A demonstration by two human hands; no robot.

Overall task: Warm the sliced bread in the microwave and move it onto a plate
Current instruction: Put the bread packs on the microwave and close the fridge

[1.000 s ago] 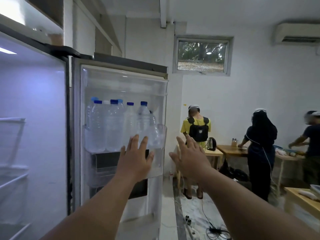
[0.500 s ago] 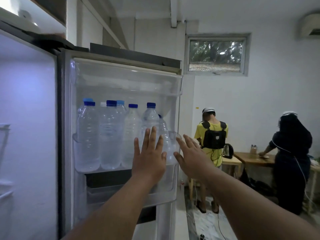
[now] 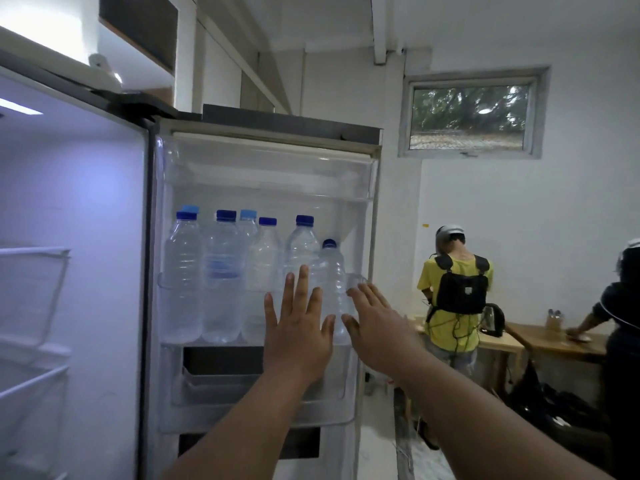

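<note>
No bread, microwave or plate in view. Both hands flat on the open fridge door [image 3: 263, 174], fingers straight and spread: left hand [image 3: 298, 336] on the bottle shelf [image 3: 194, 341], right hand [image 3: 377, 327] nearer the door's free edge.

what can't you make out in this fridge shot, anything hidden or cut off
Head view, the only one:
- Sliced bread, microwave, plate: none in frame.
- Fridge interior: cut off by the left edge, washed out by its light.
- Water bottles: rear ones hidden by front ones; the left hand covers the rightmost ones' bases.
- Right hand: contact with the door shelf unclear.
</note>
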